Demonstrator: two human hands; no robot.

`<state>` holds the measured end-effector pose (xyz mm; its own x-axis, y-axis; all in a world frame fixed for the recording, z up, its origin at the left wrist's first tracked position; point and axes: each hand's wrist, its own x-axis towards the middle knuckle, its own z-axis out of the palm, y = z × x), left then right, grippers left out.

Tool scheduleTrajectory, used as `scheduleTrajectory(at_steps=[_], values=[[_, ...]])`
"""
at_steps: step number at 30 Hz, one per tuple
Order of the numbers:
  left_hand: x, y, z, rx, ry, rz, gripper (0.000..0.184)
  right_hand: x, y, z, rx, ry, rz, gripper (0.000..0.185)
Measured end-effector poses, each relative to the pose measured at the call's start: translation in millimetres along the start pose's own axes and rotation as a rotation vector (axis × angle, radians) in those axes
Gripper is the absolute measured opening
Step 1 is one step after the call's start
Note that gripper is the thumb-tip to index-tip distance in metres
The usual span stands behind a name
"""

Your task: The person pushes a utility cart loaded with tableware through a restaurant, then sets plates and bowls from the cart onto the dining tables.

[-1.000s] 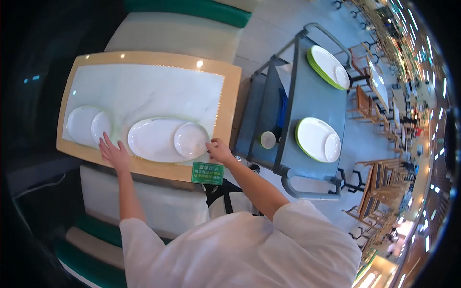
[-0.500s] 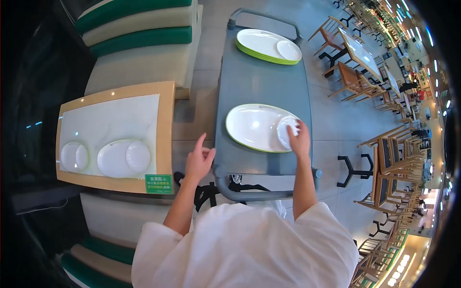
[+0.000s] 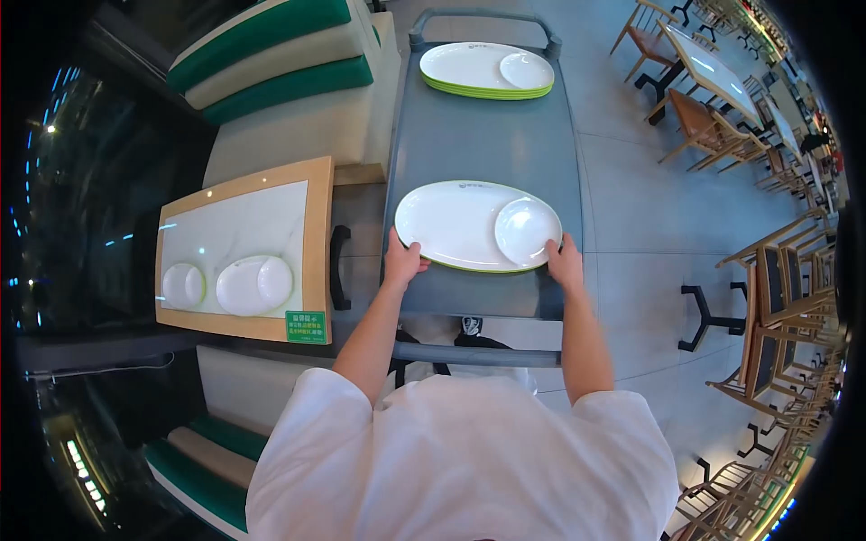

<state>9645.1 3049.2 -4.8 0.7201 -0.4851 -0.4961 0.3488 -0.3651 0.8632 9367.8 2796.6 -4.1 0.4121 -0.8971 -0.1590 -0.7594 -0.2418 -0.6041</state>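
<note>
A white oval plate [image 3: 446, 225] with a green rim and a round section at its right end is over the grey cart top, gripped at both ends. My left hand [image 3: 403, 260] holds its lower left edge, and my right hand [image 3: 565, 263] holds the lower right edge. Farther back on the cart [image 3: 478, 144], a stack of similar plates [image 3: 465, 69] stands near the far handle. On the wood-edged table [image 3: 320, 216] to the left lie two more plates, one on the left [image 3: 183, 286] and one on the right [image 3: 239, 287].
A green sign [image 3: 307, 327] is at the table's near right corner. Bench seats [image 3: 298, 135] with green and beige backs flank the table. Wooden chairs [image 3: 699, 117] and another table [image 3: 713, 70] stand at the right, with stacked chairs [image 3: 776, 307] nearer.
Both hands have moved from the table over to the cart and now grip the front plate's ends. The view has turned, bringing the cart to the centre.
</note>
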Motion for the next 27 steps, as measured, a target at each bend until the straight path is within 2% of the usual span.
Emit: scheduleTrajectory(at_steps=[2,3,5,7,9,10,12,14,15,20,23,24,25,26,27], values=[[-1.7,-3.1,-0.2,-0.013,0.038,0.002,0.058,1.5,-0.1,8.3,0.064,-0.056,0.107,0.043],[-2.0,-1.8,1.5,-0.02,0.045,0.007,0.057,0.2,-0.9,11.3,0.06,-0.062,0.09,0.043],[-2.0,-0.5,-0.8,-0.031,0.05,0.007,0.056,-5.9,-1.4,8.0,0.024,0.092,-0.106,0.038],[-8.6,7.1,-4.7,-0.068,0.076,0.069,0.061,7.8,21.0,15.1,0.066,0.12,-0.182,0.035],[-15.9,16.3,-17.5,-0.101,0.118,0.095,0.066,-5.1,-17.6,-3.0,0.214,0.071,-0.079,0.036],[-22.1,26.0,-28.6,-0.12,0.115,0.126,0.07,-10.3,-43.4,-9.1,0.192,0.036,-0.11,0.036],[-23.3,37.9,-62.5,-0.151,0.137,0.147,0.074,-20.9,-96.9,-13.3,0.35,0.048,-0.095,0.032],[-15.2,44.2,-106.6,-0.233,0.138,0.321,0.077,-29.0,-159.3,-7.8,0.294,0.019,-0.147,0.031],[-9.4,48.5,-132.8,-0.251,0.175,0.333,0.075,-33.4,-187.4,3.8,0.252,0.019,-0.184,0.031],[40.7,53.9,-299.1,-0.235,0.274,0.412,0.073,-56.4,-318.8,121.7,0.343,-0.046,-0.252,0.032],[67.6,40.5,-408.2,-0.174,0.29,0.195,0.074,-40.4,-340.2,243.8,0.276,-0.095,-0.302,0.037],[81.1,34.6,-441.5,-0.21,0.318,0.199,0.074,-36.5,-344.5,286.1,0.213,-0.072,-0.42,0.042],[91.3,22.2,-472.4,-0.172,0.341,0.143,0.074,-41.9,-358.5,321.3,0.173,-0.166,-0.269,0.044],[97.4,4.9,-496.2,-0.117,0.344,0.08,0.074,-51.9,-371.8,352.5,0.129,-0.147,-0.26,0.042],[113.8,-21.7,-522.4,-0.113,0.325,0.076,0.074,-67.5,-394.4,377.7,0.175,-0.228,-0.195,0.041]])
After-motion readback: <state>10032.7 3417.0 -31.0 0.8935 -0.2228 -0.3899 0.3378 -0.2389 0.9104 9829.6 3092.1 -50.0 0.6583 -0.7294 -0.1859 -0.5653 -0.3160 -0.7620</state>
